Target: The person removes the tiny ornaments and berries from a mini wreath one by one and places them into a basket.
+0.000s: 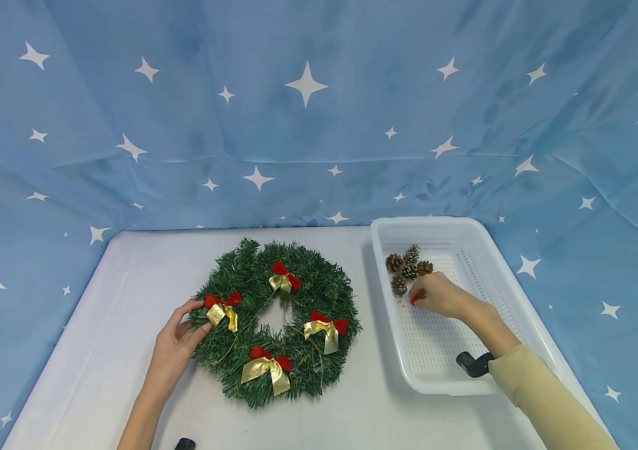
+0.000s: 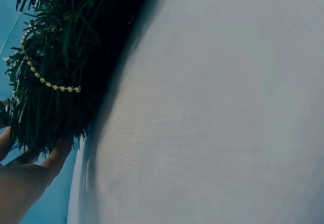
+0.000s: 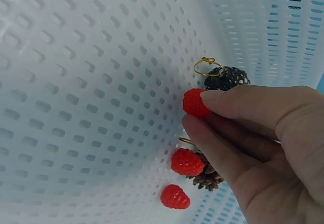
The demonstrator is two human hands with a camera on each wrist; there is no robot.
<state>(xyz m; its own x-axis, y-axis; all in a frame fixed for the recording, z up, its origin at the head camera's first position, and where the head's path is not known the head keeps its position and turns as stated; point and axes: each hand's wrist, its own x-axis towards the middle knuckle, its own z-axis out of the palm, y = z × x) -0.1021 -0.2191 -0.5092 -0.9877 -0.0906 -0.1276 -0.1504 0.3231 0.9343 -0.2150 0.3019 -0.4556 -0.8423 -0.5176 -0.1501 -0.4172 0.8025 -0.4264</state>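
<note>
A green wreath (image 1: 319, 281) with several red and gold bows lies on the table. My left hand (image 1: 175, 347) grips its left edge beside one bow (image 1: 223, 309), with thumb and fingers at the needles. In the left wrist view, fingers (image 2: 56, 158) press into the wreath's edge, below a gold bead string (image 2: 43, 79). Inside the white basket, my right hand (image 1: 439, 295) pinches a red toy raspberry (image 3: 194, 103) between thumb and forefinger. Two more raspberries (image 3: 187, 161) lie close by in the right wrist view. Several pinecones (image 1: 410, 270) sit just beyond that hand.
The white perforated basket (image 1: 403, 350) stands right of the wreath on a white-covered table (image 1: 144, 269). A gold loop (image 3: 206, 67) tops one pinecone. Behind and at both sides hangs a blue curtain (image 1: 307, 137) with white stars.
</note>
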